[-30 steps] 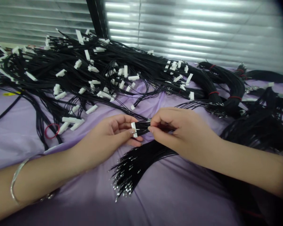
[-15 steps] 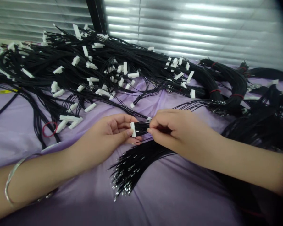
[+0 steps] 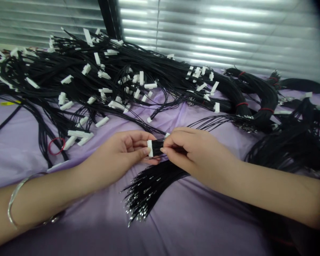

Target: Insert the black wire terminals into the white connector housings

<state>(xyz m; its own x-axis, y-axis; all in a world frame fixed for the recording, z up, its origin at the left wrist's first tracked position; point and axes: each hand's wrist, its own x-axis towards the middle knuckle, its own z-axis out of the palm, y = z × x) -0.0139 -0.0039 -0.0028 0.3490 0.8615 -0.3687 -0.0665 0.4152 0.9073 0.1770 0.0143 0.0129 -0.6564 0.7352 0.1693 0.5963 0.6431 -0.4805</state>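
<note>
The left hand had its fingers closed on a hard white plastic plug. The right hand gripped the plug's thin black wires just beside it, over a soft purple cloth, with a big tangled wire pile behind.

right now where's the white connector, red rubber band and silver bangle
white connector (image 3: 150, 148), head view, middle of its housing
red rubber band (image 3: 49, 147), head view, left of loop
silver bangle (image 3: 14, 193), head view, its near curve
</note>
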